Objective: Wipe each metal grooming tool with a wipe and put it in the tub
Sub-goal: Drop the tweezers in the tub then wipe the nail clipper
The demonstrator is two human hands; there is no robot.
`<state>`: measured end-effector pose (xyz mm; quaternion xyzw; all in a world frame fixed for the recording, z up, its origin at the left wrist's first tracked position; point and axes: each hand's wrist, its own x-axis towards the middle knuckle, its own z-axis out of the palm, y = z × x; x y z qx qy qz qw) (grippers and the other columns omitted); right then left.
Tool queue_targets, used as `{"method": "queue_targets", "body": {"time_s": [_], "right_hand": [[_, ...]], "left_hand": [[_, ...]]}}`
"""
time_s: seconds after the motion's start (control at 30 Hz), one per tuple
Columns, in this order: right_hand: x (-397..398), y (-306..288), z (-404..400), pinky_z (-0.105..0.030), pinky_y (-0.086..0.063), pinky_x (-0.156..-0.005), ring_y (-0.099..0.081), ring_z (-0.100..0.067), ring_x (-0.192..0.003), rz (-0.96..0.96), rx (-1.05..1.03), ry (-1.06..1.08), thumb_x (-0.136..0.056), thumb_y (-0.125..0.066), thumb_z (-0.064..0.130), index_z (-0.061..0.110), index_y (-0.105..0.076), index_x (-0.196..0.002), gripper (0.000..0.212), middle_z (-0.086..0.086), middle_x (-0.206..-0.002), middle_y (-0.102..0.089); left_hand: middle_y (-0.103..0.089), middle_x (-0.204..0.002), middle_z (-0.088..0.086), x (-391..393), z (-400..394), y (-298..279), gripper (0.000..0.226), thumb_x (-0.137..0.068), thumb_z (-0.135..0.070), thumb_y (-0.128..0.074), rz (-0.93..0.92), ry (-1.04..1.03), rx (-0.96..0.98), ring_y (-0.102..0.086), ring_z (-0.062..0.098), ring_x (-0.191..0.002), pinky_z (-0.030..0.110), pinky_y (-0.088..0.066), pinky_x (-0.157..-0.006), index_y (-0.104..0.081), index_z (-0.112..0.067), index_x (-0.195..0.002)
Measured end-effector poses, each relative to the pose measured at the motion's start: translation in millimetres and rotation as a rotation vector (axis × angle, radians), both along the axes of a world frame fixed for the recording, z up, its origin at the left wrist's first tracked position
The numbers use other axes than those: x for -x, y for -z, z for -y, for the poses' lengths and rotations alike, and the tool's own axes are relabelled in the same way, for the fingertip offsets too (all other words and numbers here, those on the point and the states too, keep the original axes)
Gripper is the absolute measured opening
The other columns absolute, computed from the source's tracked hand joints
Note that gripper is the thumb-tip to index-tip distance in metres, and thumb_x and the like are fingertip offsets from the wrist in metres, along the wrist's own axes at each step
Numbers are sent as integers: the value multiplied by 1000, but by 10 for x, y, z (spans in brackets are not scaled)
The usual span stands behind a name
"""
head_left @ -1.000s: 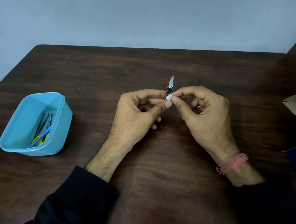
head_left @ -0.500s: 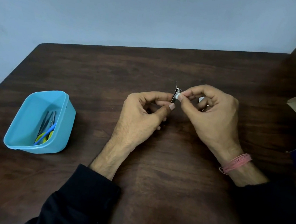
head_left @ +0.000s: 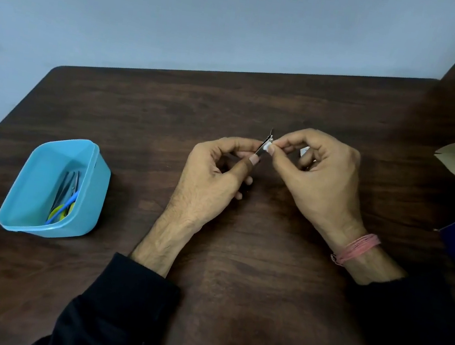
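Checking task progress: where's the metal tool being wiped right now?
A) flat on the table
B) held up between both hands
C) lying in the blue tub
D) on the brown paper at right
B: the left hand pinches the small metal tool above the table, while the right hand presses a white wipe to it; the blue tub holds other tools.

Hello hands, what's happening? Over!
Left hand pinches metal tool. Right hand pinches wipe against it. Tub waits left, holding tools. Nothing between.
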<state>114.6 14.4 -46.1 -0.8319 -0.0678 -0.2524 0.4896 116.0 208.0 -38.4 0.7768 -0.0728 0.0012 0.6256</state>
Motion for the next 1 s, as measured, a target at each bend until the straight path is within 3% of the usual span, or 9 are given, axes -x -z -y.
{"method": "queue_targets", "body": {"time_s": [0.87, 1.0], "right_hand": [[10, 10, -6, -19, -39, -54, -53, -17, -51, 18, 12, 31, -93, -88, 22, 25, -84, -93, 5, 14, -84, -76], [18, 5, -12, -14, -37, -55, -52, -18, -50, 26, 22, 28, -93, -88, 21, 24, -84, -92, 5, 15, -83, -75]], "left_hand": [[-81, -97, -1, -4, -3, 24, 19, -106, -13, -75, 14, 8, -81, -74, 7, -75, 24, -58, -57, -86, -24, -117], [-82, -95, -1, 0, 7, 31, 19, -105, -12, -74, 5, -4, -71, -74, 7, -73, 24, -57, -56, -86, -24, -114]]}}
